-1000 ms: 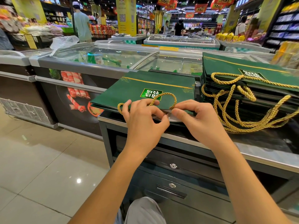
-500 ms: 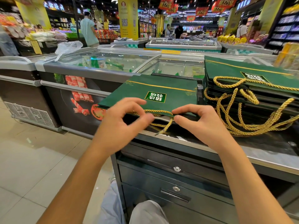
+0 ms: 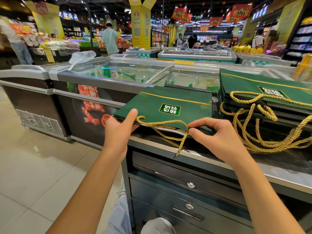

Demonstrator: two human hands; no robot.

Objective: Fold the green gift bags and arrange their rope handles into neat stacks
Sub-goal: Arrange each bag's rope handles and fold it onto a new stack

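A flat green gift bag (image 3: 168,102) with a printed label lies on top of a small pile at the left end of a metal counter (image 3: 211,156). My left hand (image 3: 120,125) grips the bag's near left corner, thumb on top. My right hand (image 3: 214,134) pinches the gold rope handle (image 3: 162,123) at the bag's near edge; a loose loop and one rope end hang over the counter edge. To the right stands a taller stack of green bags (image 3: 263,92) with several gold rope handles (image 3: 263,132) spilling forward.
The counter has locked drawers (image 3: 190,184) below. Chest freezers (image 3: 108,76) with glass lids stand behind and to the left. Tiled floor (image 3: 42,166) opens to the left. Shoppers (image 3: 109,39) stand far back among shelves.
My left hand has moved left from the rope to the bag's corner and now grips it. My right hand still pinches the rope, which is drawn out along the bag's near edge.
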